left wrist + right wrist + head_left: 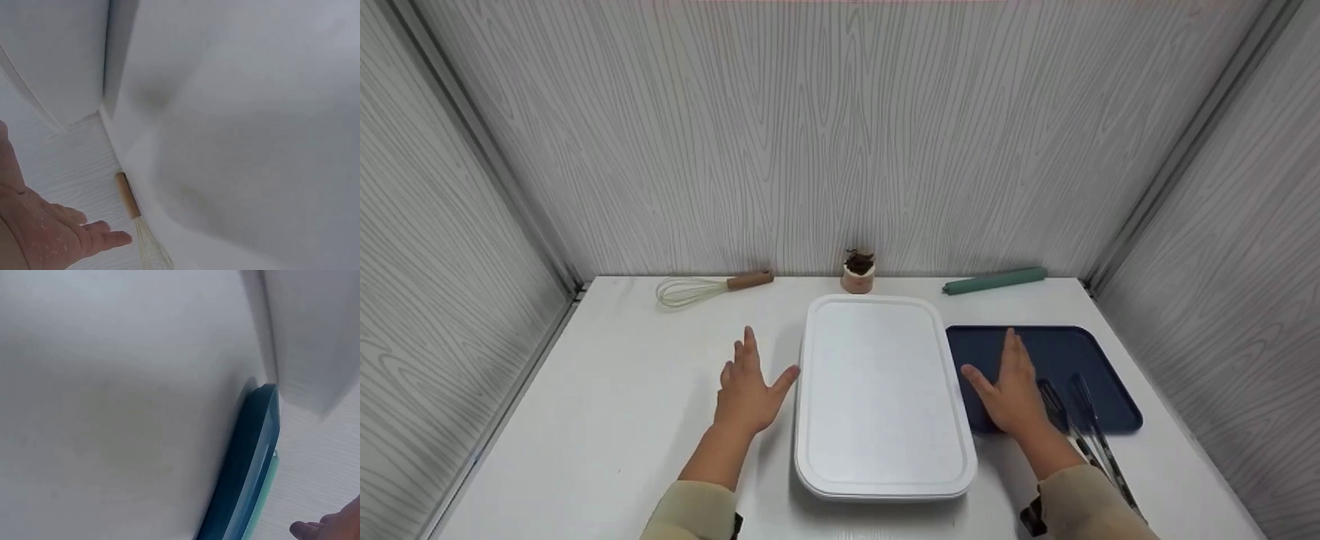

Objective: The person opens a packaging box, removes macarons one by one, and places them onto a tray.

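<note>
A white lidded box (885,397), rectangular with rounded corners, stands in the middle of the white table. To its left my left hand (746,397) is held with the fingers straight and the thumb spread towards the box's side; whether the thumb tip touches it I cannot tell. On the other side my right hand (1011,390) has its fingers extended and thumb apart, above a dark blue tray (1057,345). Neither hand holds anything. In the left wrist view the palm (45,230) faces the box's wall (56,50). Fingertips (306,530) show at the right wrist view's lower corner.
A whisk (712,289) with a wooden handle lies at the back left. Behind the box stands a small pot (858,277) with dark contents. A green rolling pin (994,280) lies at the back right. Utensils (1099,435) lean over the tray's front edge. Panels enclose the table.
</note>
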The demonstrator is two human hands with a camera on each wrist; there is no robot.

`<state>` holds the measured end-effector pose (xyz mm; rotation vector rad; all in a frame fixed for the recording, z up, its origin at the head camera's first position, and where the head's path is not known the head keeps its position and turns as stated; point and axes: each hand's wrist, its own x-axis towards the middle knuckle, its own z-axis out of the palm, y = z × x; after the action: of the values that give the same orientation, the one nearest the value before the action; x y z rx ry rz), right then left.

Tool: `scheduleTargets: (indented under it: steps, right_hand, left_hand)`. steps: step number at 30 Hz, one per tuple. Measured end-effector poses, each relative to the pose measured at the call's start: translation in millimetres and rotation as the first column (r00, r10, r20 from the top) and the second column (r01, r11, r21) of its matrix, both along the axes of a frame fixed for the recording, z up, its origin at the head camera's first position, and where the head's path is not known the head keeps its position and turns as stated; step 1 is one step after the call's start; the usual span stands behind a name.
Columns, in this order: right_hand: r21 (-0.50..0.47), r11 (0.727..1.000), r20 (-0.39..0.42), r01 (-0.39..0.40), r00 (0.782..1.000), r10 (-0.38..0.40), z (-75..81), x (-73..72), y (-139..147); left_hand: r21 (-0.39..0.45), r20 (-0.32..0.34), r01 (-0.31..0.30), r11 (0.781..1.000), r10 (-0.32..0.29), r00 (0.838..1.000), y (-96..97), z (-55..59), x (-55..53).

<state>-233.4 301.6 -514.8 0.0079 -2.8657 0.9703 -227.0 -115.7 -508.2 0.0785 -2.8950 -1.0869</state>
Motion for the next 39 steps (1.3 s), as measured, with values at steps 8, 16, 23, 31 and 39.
scheduleTargets:
  steps: [8,16,23,31,39]
  right_hand:
    - [-0.197,0.98,0.095,0.033,0.995,-0.014,1.0,4.2,-15.2]
    - [-0.202,0.979,0.127,0.024,0.992,0.002,-2.0,8.9,-25.7]
    - [-0.239,0.971,0.134,0.019,0.991,0.013,-1.9,11.8,-32.9]
    - [-0.246,0.969,0.146,0.027,0.989,0.009,-1.2,13.3,-37.2]
    - [-0.286,0.958,0.114,0.011,0.993,0.022,-2.7,14.4,-39.6]
  left_hand:
    - [0.221,0.102,-0.003,0.975,-0.02,0.995,14.4,7.2,6.6]
    - [0.288,0.17,-0.031,0.957,-0.019,0.985,28.0,7.5,12.2]
    - [0.308,0.185,-0.013,0.951,-0.047,0.982,30.7,4.6,17.2]
    - [0.352,0.182,0.006,0.936,-0.075,0.98,31.1,-0.4,19.9]
    - [0.369,0.163,0.013,0.929,-0.079,0.983,30.9,-2.5,23.7]
